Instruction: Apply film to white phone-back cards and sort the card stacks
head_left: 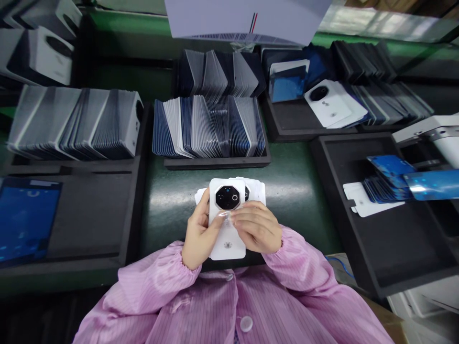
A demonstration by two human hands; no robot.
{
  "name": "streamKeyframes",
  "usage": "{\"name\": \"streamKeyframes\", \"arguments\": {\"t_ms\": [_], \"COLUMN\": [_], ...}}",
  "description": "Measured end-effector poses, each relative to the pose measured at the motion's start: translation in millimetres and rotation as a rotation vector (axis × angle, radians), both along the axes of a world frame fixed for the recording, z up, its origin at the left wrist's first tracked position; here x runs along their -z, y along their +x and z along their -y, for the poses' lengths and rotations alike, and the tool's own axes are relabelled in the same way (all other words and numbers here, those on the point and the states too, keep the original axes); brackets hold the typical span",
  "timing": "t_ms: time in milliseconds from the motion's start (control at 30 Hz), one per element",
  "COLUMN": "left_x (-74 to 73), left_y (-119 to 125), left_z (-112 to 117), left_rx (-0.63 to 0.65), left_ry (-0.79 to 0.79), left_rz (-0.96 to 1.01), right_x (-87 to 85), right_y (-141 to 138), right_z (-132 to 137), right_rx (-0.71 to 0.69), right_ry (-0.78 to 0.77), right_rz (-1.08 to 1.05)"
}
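Observation:
A white phone back cover with a black camera window is held upright in front of my chest. My left hand grips its left edge, with the thumb lying across the front. My right hand has its fingertips pinched together just under the camera window, on a small shiny piece of clear film. How far that film reaches over the cover cannot be made out. Behind the held cover, more white covers lie on the green table, partly hidden by it and my hands.
Beyond my hands stands a tray packed with upright covers. Dark trays with covers and blue-filmed sheets stand at left. On the right, a black tray holds blue-filmed pieces; behind it, another tray bears white covers.

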State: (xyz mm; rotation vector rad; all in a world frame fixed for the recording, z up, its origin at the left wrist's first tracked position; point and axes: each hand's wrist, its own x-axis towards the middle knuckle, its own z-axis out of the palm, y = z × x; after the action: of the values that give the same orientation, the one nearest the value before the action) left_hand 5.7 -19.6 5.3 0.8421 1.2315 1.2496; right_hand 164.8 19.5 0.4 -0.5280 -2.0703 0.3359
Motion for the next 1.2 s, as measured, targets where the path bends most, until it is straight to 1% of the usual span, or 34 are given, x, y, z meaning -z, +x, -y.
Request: {"name": "streamKeyframes", "arguments": {"t_ms": [33, 100, 133, 200, 233, 300, 367, 400, 433, 500, 533, 567, 633, 700, 733, 800, 867, 967, 1033, 1133, 1200], "left_x": [0.0, 0.5, 0.9, 2.1, 2.6, 3.4, 3.7, 3.7, 3.6, 3.4, 3.3, 3.3, 3.2, 3.2, 3.2, 3.4, 3.5, 2.7, 1.4, 0.5, 2.0], "left_y": [1, 3, 4, 5, 6, 6, 4, 3, 1, -2, -3, -4, -5, -6, -6, -7, -9, -11, -9, -4, 0], "left_z": [0, 1, 2, 3, 3, 3, 1, -1, -2, -4, -5, -6, -7, -7, -7, -8, -8, -8, -7, -5, -3], "left_rx": [-0.002, 0.002, 0.007, 0.020, 0.023, 0.010, -0.034, -0.070, -0.108, -0.169, -0.188, -0.200, -0.200, -0.195, -0.197, -0.217, -0.246, -0.267, -0.231, -0.081, 0.011], "left_ry": [-0.011, -0.040, -0.052, -0.061, -0.059, -0.055, -0.044, -0.035, -0.026, -0.014, -0.013, -0.015, -0.022, -0.027, -0.032, -0.040, -0.038, -0.021, -0.025, -0.050, -0.053], "left_rz": [0.016, 0.063, 0.085, 0.109, 0.114, 0.117, 0.110, 0.099, 0.086, 0.073, 0.081, 0.093, 0.107, 0.080, 0.055, 0.011, 0.007, 0.056, 0.082, 0.118, 0.100], "right_x": [-0.4, -1.8, -2.8, -4.7, -5.5, -6.6, -6.8, -6.6, -6.3, -5.6, -5.3, -4.9, -4.1, -3.1, -2.8, -2.2, -1.6, 1.4, 4.3, 5.8, 3.4], "right_y": [0, 0, 0, 1, 3, 9, 21, 27, 35, 47, 51, 53, 50, 43, 40, 38, 42, 46, 41, 24, 14], "right_z": [0, 0, -1, -3, -5, -9, -15, -18, -21, -28, -30, -32, -33, -31, -30, -29, -31, -34, -34, -27, -21], "right_rx": [0.036, 0.169, 0.253, 0.391, 0.416, 0.395, 0.401, 0.446, 0.513, 0.635, 0.657, 0.649, 0.566, 0.483, 0.450, 0.405, 0.385, 0.443, 0.500, 0.589, 0.618], "right_ry": [0.002, -0.021, -0.061, -0.205, -0.300, -0.510, -0.662, -0.689, -0.680, -0.604, -0.583, -0.596, -0.688, -0.747, -0.747, -0.719, -0.709, -0.679, -0.605, -0.407, -0.292], "right_rz": [0.001, -0.005, -0.004, 0.016, 0.033, 0.041, -0.052, -0.144, -0.253, -0.447, -0.497, -0.500, -0.375, -0.176, -0.087, 0.023, 0.074, 0.103, 0.115, 0.099, 0.025]}}
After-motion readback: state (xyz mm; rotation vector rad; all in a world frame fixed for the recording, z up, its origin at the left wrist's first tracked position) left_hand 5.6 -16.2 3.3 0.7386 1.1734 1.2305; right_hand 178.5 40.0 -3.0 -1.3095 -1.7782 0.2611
